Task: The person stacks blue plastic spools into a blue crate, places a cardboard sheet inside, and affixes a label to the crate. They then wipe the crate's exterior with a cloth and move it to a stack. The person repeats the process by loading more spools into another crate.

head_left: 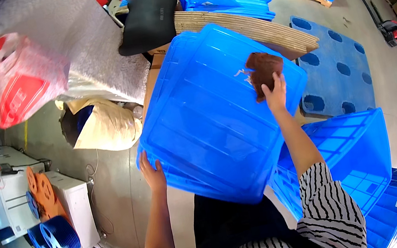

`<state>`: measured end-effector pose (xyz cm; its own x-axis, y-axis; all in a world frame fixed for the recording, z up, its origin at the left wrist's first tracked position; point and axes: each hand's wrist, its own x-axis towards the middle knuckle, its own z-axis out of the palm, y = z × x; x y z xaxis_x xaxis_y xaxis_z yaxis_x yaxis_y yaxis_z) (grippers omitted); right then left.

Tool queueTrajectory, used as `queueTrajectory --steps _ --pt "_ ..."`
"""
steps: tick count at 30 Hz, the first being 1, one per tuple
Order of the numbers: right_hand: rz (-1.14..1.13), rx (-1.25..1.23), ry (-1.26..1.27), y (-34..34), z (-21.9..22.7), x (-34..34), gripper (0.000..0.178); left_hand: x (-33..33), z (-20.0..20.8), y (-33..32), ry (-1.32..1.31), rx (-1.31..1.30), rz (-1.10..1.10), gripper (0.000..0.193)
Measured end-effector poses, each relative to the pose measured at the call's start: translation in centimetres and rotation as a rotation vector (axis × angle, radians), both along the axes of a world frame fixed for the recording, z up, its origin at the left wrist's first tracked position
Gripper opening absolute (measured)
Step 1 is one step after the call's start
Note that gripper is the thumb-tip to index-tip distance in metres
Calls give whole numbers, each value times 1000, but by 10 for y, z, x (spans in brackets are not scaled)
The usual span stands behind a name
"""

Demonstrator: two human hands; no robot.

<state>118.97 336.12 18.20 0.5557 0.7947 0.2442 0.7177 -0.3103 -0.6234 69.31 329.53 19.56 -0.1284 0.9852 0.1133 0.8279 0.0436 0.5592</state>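
A large blue plastic lid (206, 106) lies tilted in front of me, on top of at least one more blue lid. My right hand (276, 93) presses a folded brown cloth (264, 71) onto its upper right part, the fingertips gripping the cloth's lower edge. White scraps, like torn label or film, show beside the cloth on its left. At the left edge of the lids is my left hand (152, 170), its fingers stretched out and apart against the rim. What supports the lids is mostly hidden; a cardboard edge shows beneath.
Behind the lids are a black chair back (151, 21) and stacked cardboard sheets (245, 28). A blue pallet (337, 65) and an open blue crate (363, 153) are on the right. To the left are a red-and-white plastic bag (16, 82), a paper sack (108, 124) and blue reels (59, 239).
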Motion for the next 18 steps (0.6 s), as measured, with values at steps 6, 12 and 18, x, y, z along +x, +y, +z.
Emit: queueTrajectory --steps 6,12,18 --pt "-420 -263 -200 113 -33 -8 71 14 -30 105 248 -126 -109 63" --pt "-167 -85 -404 241 -30 -67 45 19 -38 113 233 -130 -155 64" --pt "496 -106 -297 292 -14 -142 30 21 -38 120 131 -155 -125 59"
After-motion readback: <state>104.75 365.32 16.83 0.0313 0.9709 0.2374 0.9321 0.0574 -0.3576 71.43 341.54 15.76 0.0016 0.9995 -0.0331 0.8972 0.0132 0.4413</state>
